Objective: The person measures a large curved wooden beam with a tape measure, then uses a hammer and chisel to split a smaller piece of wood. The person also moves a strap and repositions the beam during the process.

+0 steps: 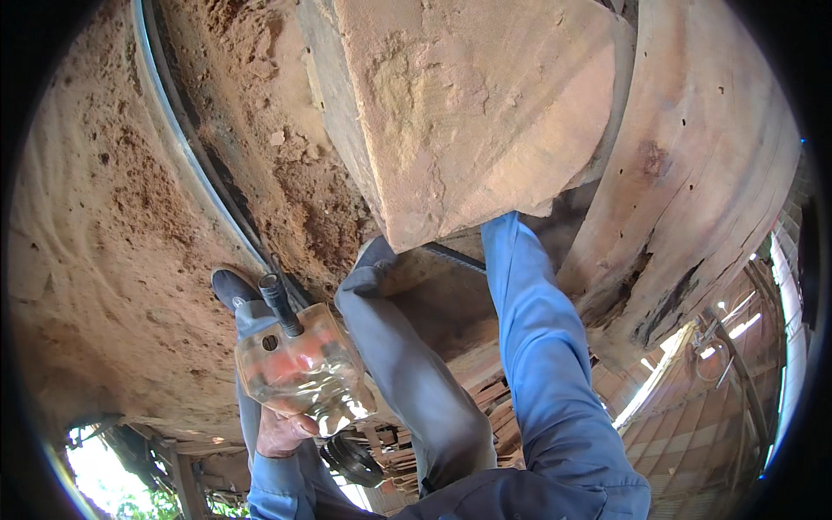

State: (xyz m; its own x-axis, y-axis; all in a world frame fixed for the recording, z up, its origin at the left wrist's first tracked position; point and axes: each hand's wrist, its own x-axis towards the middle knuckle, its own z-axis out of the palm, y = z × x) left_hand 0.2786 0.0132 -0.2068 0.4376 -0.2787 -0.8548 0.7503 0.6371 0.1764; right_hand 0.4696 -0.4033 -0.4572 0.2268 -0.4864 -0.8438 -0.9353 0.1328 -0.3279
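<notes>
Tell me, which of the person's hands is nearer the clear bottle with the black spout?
Left. The left hand grips the clear bottle from below. The right arm reaches away to the big wooden block, its hand hidden.

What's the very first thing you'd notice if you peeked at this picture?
Probably the huge pale sawn block of wood filling the top middle, with sawdust-covered ground spreading out on the left. Next, the clear plastic bottle with a black spout, gripped from below by the left hand at the lower left. The right arm in a blue sleeve reaches up under the block; its hand is hidden.
</notes>
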